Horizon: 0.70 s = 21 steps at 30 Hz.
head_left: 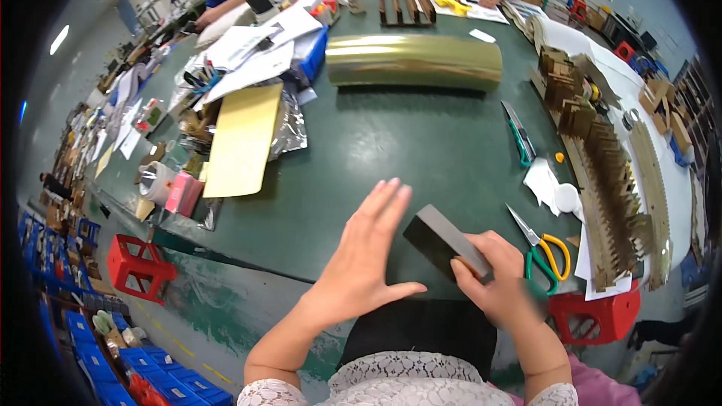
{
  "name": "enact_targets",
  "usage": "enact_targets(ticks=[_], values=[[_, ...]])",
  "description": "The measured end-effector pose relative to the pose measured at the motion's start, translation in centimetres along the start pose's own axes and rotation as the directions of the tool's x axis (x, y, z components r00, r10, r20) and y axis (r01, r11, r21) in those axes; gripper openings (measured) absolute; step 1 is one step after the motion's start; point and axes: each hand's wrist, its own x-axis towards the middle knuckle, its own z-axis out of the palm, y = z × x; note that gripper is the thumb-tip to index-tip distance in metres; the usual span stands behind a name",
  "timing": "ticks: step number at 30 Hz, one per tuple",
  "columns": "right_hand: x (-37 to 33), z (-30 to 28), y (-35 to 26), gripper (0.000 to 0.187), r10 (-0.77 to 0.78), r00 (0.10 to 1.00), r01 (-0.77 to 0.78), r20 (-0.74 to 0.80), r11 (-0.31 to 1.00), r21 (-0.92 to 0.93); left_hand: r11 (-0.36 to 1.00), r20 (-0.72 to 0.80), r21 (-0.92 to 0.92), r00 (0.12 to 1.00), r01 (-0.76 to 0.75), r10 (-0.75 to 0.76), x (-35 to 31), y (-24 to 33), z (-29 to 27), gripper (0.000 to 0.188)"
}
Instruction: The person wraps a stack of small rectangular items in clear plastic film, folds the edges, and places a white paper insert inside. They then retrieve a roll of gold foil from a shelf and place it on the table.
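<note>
Right hand (pixel 492 274) grips a flat dark box (pixel 444 244), seemingly cardboard; left hand (pixel 368 256) hovers open-palmed beside it above the green surface (pixel 391 143).

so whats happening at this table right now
A person at a green work table holds a dark flat rectangular piece in the right hand, pinched at its near end. The left hand is open, fingers spread flat beside the piece, not gripping it. Yellow-handled scissors lie just to the right, and a gold foil roll lies across the table. Two other people work at the far side.
</note>
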Motion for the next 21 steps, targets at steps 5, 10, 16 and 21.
enact_targets(ticks=[5,10,16,21], values=[[-1.2,1.2,2.7,0.038,-0.010,0.997,0.014,0.079,0.998,-0.058,0.818,0.070,-0.502,0.955,0.282,-0.287,-1.9,-3.4,4.1,0.096],[-1.7,1.5,2.2,0.043,0.068,0.989,-0.065,0.134,0.997,-0.029,0.698,0.007,-0.674,0.948,0.240,-0.319,0.1,-3.1,7.2,0.063],[-2.8,3.6,1.4,0.054,0.278,0.956,-0.231,-0.097,0.912,0.339,0.554,-0.031,-0.794,0.894,0.249,-0.447,1.2,-1.9,9.6,0.018],[-2.8,6.2,0.2,0.034,0.434,0.865,-0.303,-0.251,0.852,0.428,0.531,-0.042,-0.815,0.891,0.231,-0.452,0.8,-1.9,9.8,0.018]])
